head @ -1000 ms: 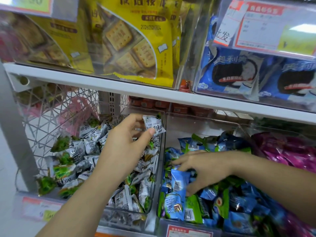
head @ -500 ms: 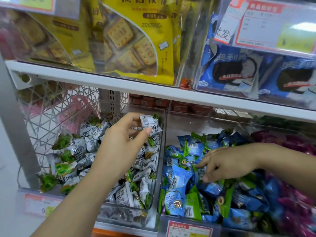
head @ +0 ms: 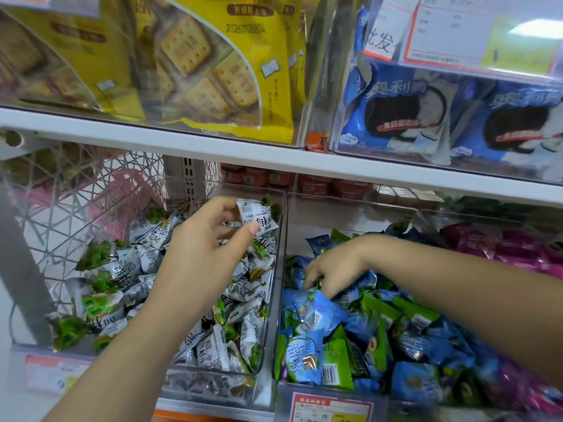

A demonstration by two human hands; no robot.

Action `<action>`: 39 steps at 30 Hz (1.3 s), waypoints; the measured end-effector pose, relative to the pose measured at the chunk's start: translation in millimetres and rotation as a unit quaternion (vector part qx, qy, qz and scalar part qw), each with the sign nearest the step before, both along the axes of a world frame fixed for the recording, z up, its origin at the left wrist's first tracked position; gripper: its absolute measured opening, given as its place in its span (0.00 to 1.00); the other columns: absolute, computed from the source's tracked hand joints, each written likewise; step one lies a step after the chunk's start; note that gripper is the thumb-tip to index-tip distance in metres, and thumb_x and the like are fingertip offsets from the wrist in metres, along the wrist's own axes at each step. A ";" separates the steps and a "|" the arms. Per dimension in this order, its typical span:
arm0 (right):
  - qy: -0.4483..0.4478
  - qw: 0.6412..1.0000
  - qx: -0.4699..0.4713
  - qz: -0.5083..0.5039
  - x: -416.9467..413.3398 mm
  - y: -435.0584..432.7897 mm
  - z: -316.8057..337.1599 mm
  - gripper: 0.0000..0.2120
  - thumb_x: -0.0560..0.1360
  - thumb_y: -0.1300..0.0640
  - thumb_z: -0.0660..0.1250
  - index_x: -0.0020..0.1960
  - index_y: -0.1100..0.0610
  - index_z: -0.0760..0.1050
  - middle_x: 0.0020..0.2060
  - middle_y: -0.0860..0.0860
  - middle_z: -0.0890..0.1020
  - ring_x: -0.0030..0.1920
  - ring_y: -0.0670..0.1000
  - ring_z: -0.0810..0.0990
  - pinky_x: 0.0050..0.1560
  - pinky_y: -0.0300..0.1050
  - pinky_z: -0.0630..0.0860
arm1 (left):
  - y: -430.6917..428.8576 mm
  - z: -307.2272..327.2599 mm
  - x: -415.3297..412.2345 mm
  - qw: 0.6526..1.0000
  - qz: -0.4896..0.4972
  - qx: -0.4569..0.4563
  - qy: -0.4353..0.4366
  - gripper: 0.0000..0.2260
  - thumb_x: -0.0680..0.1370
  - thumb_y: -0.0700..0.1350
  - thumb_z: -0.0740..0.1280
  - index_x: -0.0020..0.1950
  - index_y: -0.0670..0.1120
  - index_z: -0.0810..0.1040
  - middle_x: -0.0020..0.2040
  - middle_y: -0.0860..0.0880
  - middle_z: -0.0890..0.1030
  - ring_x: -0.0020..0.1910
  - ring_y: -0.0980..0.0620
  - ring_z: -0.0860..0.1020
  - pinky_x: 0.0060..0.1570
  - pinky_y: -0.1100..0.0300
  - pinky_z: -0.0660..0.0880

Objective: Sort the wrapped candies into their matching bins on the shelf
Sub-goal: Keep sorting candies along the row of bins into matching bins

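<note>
Mid-sort: left hand [head: 207,257] pinches a white candy [head: 255,215] above the white bin [head: 279,269] at centre, not yet dropped; right hand [head: 333,269] digs in the blue bin [head: 350,220], its grip hidden; strays probably remain

Left grip [head: 198,263]: pinched a white candy [head: 257,216] above the left bin [head: 259,394] of white candies [head: 146,260].
Right grip [head: 335,269]: fingers were down among the blue candies [head: 320,315] in the middle bin [head: 350,220].

A white shelf board [head: 182,138] is mounted across the view. A grey post [head: 21,269] and pale floor [head: 4,324] are seen left.
</note>
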State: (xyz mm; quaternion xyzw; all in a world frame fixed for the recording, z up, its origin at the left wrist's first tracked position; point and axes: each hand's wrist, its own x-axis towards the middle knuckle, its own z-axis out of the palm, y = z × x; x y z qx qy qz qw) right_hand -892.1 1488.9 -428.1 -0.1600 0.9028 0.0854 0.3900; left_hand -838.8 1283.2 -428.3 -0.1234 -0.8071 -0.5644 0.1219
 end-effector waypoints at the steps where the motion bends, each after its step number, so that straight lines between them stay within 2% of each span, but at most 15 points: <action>1: 0.002 1.000 0.011 0.000 0.0 3.2 0.9 0.28 0.76 0.41 0.62 0.73 0.50 0.65 0.75 0.48 0.61 0.74 0.51 0.59 0.73 0.51 0.56 | -0.6 -0.4 -0.4 1.000 0.003 -0.002 0.000 0.13 0.76 0.52 0.67 0.60 0.53 0.75 0.56 0.56 0.78 0.55 0.60 0.77 0.46 0.64 0.72; 7: 0.026 0.999 0.026 -0.019 1.8 19.4 8.9 0.29 0.75 0.41 0.63 0.72 0.51 0.65 0.75 0.49 0.59 0.74 0.51 0.58 0.73 0.51 0.57 | -2.7 -1.3 -1.5 1.000 0.004 0.001 -0.003 0.11 0.76 0.51 0.67 0.58 0.53 0.75 0.54 0.55 0.78 0.54 0.58 0.78 0.45 0.66 0.71; 10: 0.038 0.997 0.054 -0.025 4.4 30.6 10.3 0.31 0.75 0.38 0.62 0.71 0.54 0.66 0.74 0.51 0.62 0.72 0.53 0.63 0.70 0.49 0.61 | -4.4 -1.3 -0.6 1.000 0.000 0.003 -0.002 0.11 0.76 0.50 0.67 0.58 0.53 0.75 0.53 0.54 0.79 0.53 0.57 0.79 0.47 0.63 0.73; 12: 0.045 0.996 0.067 -0.033 6.6 41.8 9.7 0.30 0.75 0.37 0.61 0.65 0.59 0.70 0.71 0.54 0.67 0.68 0.56 0.67 0.67 0.48 0.65 | -4.9 -1.0 -0.3 1.000 0.002 -0.001 0.000 0.11 0.76 0.51 0.67 0.58 0.53 0.75 0.53 0.53 0.79 0.53 0.57 0.79 0.47 0.61 0.73; 15: 0.065 0.996 0.050 -0.037 9.3 54.4 8.8 0.27 0.75 0.37 0.61 0.58 0.60 0.74 0.69 0.59 0.69 0.68 0.59 0.68 0.67 0.56 0.67 | -4.3 -0.7 -0.5 1.000 0.004 -0.006 0.002 0.12 0.76 0.51 0.67 0.58 0.53 0.74 0.54 0.54 0.78 0.53 0.57 0.79 0.46 0.63 0.72; 18: 0.078 0.996 -0.005 -0.039 14.7 55.3 11.7 0.21 0.75 0.40 0.63 0.53 0.58 0.76 0.62 0.54 0.74 0.62 0.55 0.73 0.63 0.51 0.70 | -2.5 -0.1 -0.3 1.000 0.004 -0.009 0.001 0.14 0.76 0.52 0.67 0.60 0.52 0.74 0.55 0.53 0.78 0.55 0.56 0.78 0.49 0.61 0.72; 19: 0.084 0.995 -0.036 -0.042 17.0 55.1 14.8 0.20 0.76 0.41 0.64 0.58 0.56 0.76 0.62 0.51 0.74 0.62 0.51 0.72 0.63 0.47 0.68 | -1.7 0.1 0.1 1.000 0.003 -0.007 0.001 0.14 0.76 0.52 0.67 0.60 0.52 0.74 0.55 0.54 0.78 0.55 0.57 0.78 0.50 0.61 0.71; 21: 0.119 0.986 -0.109 -0.049 23.2 53.5 25.7 0.21 0.76 0.44 0.64 0.67 0.50 0.72 0.68 0.46 0.70 0.67 0.46 0.68 0.68 0.42 0.63 | -0.3 0.1 0.6 1.000 -0.003 -0.004 0.002 0.12 0.76 0.52 0.67 0.58 0.54 0.74 0.54 0.57 0.78 0.54 0.58 0.78 0.48 0.61 0.71; 24: 0.157 0.963 -0.218 -0.031 48.6 40.5 46.2 0.17 0.76 0.44 0.64 0.64 0.42 0.73 0.69 0.40 0.68 0.68 0.40 0.66 0.69 0.38 0.60 | 1.6 0.2 -0.1 1.000 -0.013 -0.005 0.003 0.07 0.76 0.51 0.67 0.52 0.59 0.73 0.51 0.60 0.77 0.51 0.59 0.79 0.46 0.61 0.71; 26: 0.102 0.959 -0.264 0.004 73.5 25.6 48.7 0.16 0.75 0.42 0.63 0.63 0.38 0.73 0.71 0.36 0.64 0.69 0.35 0.61 0.69 0.36 0.55 | 3.5 1.1 0.2 1.000 -0.019 -0.007 0.008 0.07 0.76 0.50 0.67 0.48 0.62 0.72 0.50 0.61 0.77 0.50 0.59 0.79 0.47 0.59 0.72; 29: 0.034 0.962 -0.264 0.059 93.8 11.8 29.0 0.18 0.77 0.44 0.63 0.66 0.37 0.70 0.74 0.39 0.56 0.72 0.36 0.52 0.68 0.37 0.51 | 6.0 1.4 1.0 1.000 -0.018 -0.007 0.014 0.07 0.76 0.50 0.68 0.46 0.62 0.72 0.47 0.61 0.77 0.47 0.59 0.79 0.45 0.60 0.72; 33: 0.076 0.974 -0.188 0.102 83.7 14.9 9.0 0.26 0.75 0.41 0.64 0.71 0.36 0.61 0.76 0.43 0.49 0.75 0.43 0.41 0.73 0.52 0.47 | 6.4 -1.5 3.1 1.000 -0.019 -0.004 0.003 0.09 0.76 0.50 0.68 0.55 0.56 0.75 0.50 0.62 0.75 0.46 0.56 0.79 0.45 0.56 0.75; 34: 0.078 0.974 -0.183 0.105 81.1 14.9 7.7 0.27 0.74 0.41 0.65 0.71 0.37 0.62 0.76 0.44 0.51 0.75 0.44 0.43 0.73 0.51 0.48 | 6.2 -2.1 3.8 1.000 -0.017 -0.007 0.001 0.10 0.76 0.50 0.67 0.57 0.55 0.75 0.50 0.63 0.74 0.48 0.57 0.79 0.46 0.56 0.75; 36: 0.101 0.968 -0.197 0.122 76.9 11.5 6.2 0.24 0.72 0.43 0.69 0.67 0.41 0.69 0.72 0.47 0.61 0.71 0.46 0.55 0.67 0.41 0.56 | 5.4 -2.7 4.0 1.000 -0.014 -0.010 0.002 0.12 0.76 0.51 0.67 0.59 0.55 0.75 0.50 0.64 0.73 0.51 0.59 0.78 0.47 0.57 0.74; 39: 0.145 0.953 -0.232 0.129 68.5 6.1 4.8 0.16 0.70 0.48 0.73 0.56 0.50 0.78 0.59 0.46 0.72 0.58 0.43 0.67 0.54 0.29 0.62 | 3.9 -3.0 2.9 1.000 -0.017 -0.009 0.004 0.12 0.76 0.51 0.67 0.59 0.54 0.75 0.51 0.57 0.77 0.51 0.57 0.79 0.50 0.55 0.76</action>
